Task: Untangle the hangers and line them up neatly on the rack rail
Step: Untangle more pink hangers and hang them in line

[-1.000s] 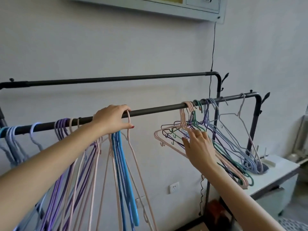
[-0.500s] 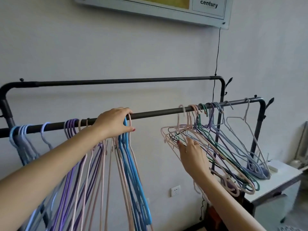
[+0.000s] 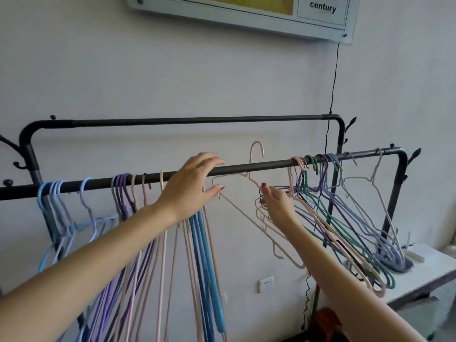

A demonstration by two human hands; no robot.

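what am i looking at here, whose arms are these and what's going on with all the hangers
This is one picture from a camera worn on a person's head, so the two bare arms reaching forward are that person's own. In front stands a dark metal clothes rack; its front rail carries many thin hangers. On the left they hang in tidy colour groups: light blue, purple hangers, pink, then blue hangers. On the right, a tangled bunch of pink, green and purple ones is knotted together. The left hand is open, spread over the rail. The right hand holds a pink hanger whose hook stands above the rail, off it. A white cabinet stands at the right.
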